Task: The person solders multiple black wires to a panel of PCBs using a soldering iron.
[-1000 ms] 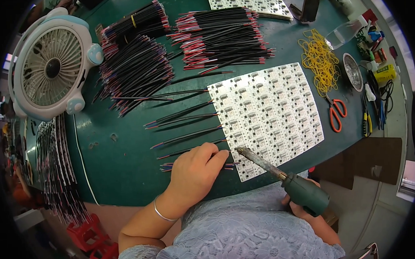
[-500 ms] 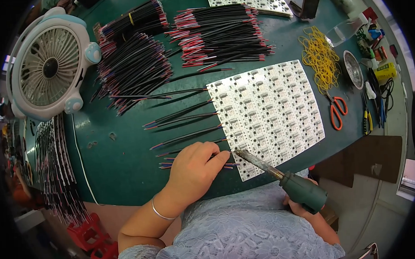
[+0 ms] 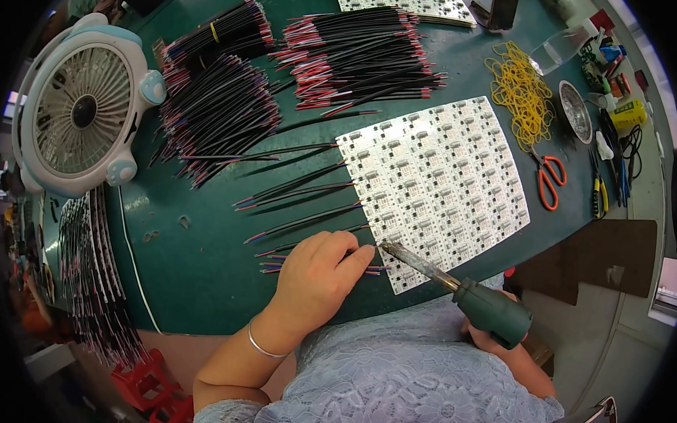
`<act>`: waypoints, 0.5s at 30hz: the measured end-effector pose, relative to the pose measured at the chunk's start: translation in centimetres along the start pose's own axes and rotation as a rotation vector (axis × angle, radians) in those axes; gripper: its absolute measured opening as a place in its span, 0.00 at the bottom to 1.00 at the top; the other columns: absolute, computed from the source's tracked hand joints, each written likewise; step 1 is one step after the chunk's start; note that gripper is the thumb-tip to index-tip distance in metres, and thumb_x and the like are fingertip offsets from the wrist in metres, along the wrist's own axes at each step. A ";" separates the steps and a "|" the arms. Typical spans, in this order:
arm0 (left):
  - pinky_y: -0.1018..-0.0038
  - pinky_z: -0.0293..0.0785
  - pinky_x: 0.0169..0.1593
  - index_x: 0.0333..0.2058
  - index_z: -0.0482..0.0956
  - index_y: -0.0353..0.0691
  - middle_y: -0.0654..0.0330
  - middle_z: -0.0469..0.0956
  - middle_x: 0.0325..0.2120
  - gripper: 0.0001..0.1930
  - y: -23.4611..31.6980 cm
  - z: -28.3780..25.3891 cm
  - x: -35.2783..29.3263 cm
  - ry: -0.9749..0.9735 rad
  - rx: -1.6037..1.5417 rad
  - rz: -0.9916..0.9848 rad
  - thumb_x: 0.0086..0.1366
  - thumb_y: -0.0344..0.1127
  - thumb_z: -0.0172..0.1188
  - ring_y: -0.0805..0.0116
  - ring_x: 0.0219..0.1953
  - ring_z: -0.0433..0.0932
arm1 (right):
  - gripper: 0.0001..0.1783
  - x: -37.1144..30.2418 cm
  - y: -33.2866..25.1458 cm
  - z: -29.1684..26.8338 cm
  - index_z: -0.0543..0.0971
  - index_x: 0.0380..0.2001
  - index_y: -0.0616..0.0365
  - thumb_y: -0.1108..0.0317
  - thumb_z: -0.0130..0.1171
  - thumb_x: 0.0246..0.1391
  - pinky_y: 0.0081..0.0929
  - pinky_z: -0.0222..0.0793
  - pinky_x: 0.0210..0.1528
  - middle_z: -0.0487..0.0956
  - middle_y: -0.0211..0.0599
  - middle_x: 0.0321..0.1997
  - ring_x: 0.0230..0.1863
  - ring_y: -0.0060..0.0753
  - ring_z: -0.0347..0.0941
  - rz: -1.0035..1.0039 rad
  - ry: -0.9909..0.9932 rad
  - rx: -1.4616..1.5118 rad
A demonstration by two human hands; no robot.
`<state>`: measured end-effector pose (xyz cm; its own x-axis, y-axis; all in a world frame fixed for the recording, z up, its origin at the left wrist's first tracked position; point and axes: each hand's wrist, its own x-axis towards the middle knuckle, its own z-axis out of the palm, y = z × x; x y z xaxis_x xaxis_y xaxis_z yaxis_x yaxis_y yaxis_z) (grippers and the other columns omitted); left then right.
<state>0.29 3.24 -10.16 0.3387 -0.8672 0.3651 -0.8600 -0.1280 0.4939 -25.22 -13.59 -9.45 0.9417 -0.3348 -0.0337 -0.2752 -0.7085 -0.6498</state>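
Note:
A white circuit board panel (image 3: 443,182) with rows of small components lies on the table. Several black-sleeved wires (image 3: 304,192) stick out from its left edge. At the lower part of that edge my left hand (image 3: 315,276) is closed, thumb and fingertips pinched at a wire's end; the fingers largely hide the wire. More loose wires (image 3: 272,267) lie beneath this hand. My right hand (image 3: 488,339), partly hidden, grips a soldering iron (image 3: 494,312) by its dark green handle. The iron's tip meets the board edge right beside my left fingertips.
Bundles of black wires (image 3: 359,58) lie at the back, beside a white and blue fan (image 3: 81,108) on the left. Yellow rubber bands (image 3: 521,93), orange-handled scissors (image 3: 551,183), a metal bowl (image 3: 575,112) and pliers (image 3: 599,195) sit right of the panel. More panels (image 3: 413,1) are stacked behind.
Almost nothing differs. The soldering iron has shifted very slightly left; my left hand keeps its place at the board edge.

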 end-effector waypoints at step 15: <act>0.72 0.69 0.28 0.31 0.80 0.38 0.60 0.73 0.26 0.11 0.2 -0.2 0.0 -0.024 0.025 0.006 0.45 0.26 0.59 0.65 0.26 0.73 | 0.35 0.3 -1.6 -1.7 0.67 0.55 0.61 0.46 0.55 0.53 0.25 0.66 0.41 0.76 0.35 0.42 0.36 0.25 0.73 0.374 0.061 0.985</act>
<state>0.21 3.31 -9.96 0.3247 -0.8791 0.3489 -0.8713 -0.1345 0.4719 -24.78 -13.58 -7.13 0.8109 -0.4773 -0.3386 -0.2411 0.2548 -0.9365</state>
